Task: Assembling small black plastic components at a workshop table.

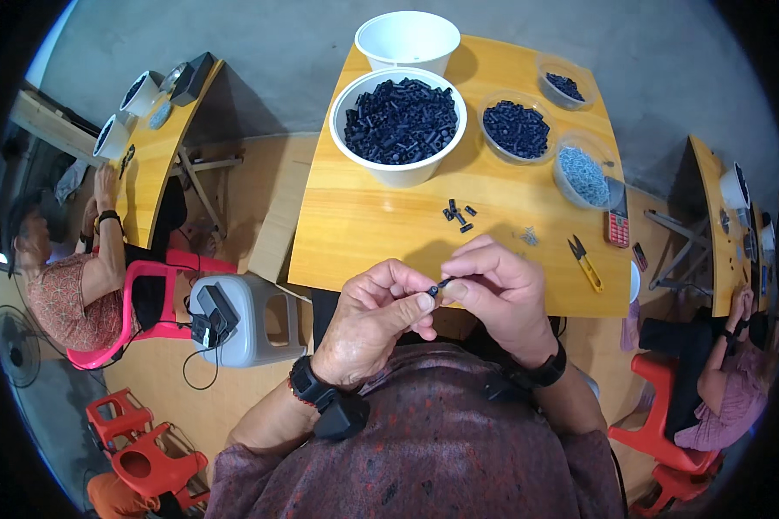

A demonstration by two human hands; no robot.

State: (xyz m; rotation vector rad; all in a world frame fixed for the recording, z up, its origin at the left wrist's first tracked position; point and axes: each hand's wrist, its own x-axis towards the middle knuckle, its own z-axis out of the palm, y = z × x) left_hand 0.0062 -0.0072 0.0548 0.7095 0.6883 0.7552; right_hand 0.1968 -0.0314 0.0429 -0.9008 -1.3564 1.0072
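Observation:
Just past the table's front edge, both my hands meet over my lap. My left hand pinches a small black plastic piece between thumb and fingers. At the same spot my right hand has thumb and forefinger closed on a dark end at that piece; whether this is a second part I cannot tell. Beyond them, several loose black pieces lie on the yellow table. A little pile of small silvery metal parts is to their right, near yellow-handled thread snips.
A white tub heaped with black pieces stands before another white tub. Clear bowls hold black pieces, more black pieces and silvery metal parts. A red phone is at the right edge. Co-workers sit at side tables; a grey stool stands left.

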